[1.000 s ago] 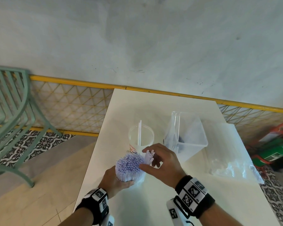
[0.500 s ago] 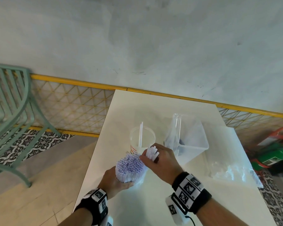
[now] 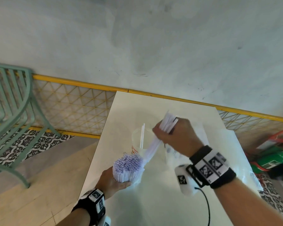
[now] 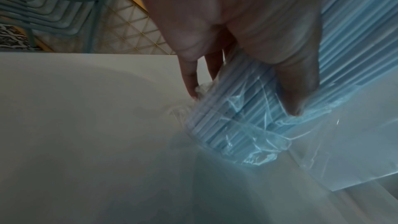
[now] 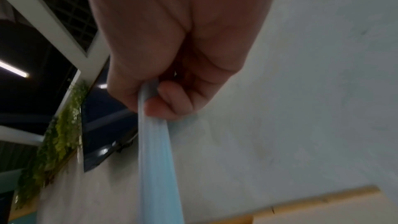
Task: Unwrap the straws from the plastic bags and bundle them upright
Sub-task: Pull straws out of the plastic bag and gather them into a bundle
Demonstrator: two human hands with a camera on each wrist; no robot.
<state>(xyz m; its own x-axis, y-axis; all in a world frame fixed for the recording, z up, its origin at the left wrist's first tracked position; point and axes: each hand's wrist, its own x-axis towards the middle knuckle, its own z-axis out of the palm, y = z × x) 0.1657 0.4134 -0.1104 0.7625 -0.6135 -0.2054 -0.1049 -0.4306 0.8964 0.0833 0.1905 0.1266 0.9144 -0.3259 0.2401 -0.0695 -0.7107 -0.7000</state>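
Note:
My left hand (image 3: 114, 178) grips a thick bundle of white straws (image 3: 128, 165) upright on the white table (image 3: 153, 201). Crumpled clear plastic (image 4: 254, 144) wraps the bundle's lower end, under my left fingers (image 4: 295, 91). My right hand (image 3: 173, 132) is raised above the table and grips a small handful of straws (image 3: 167, 122); their lower ends still reach the bundle. The right wrist view shows these straws (image 5: 155, 159) blurred, running out of my curled fingers (image 5: 170, 101). A clear cup (image 3: 141, 139) behind the bundle holds two straws upright.
A clear plastic bag (image 3: 252, 175) lies at the table's right edge. A green metal chair (image 3: 11, 111) stands on the floor to the left. A yellow-framed mesh fence (image 3: 75, 105) runs behind the table. A green object (image 3: 273, 159) sits on the floor at right.
My right hand has pulled a handful of straws up and to the right, away from the bundle's top. My left hand keeps the bundle in place.

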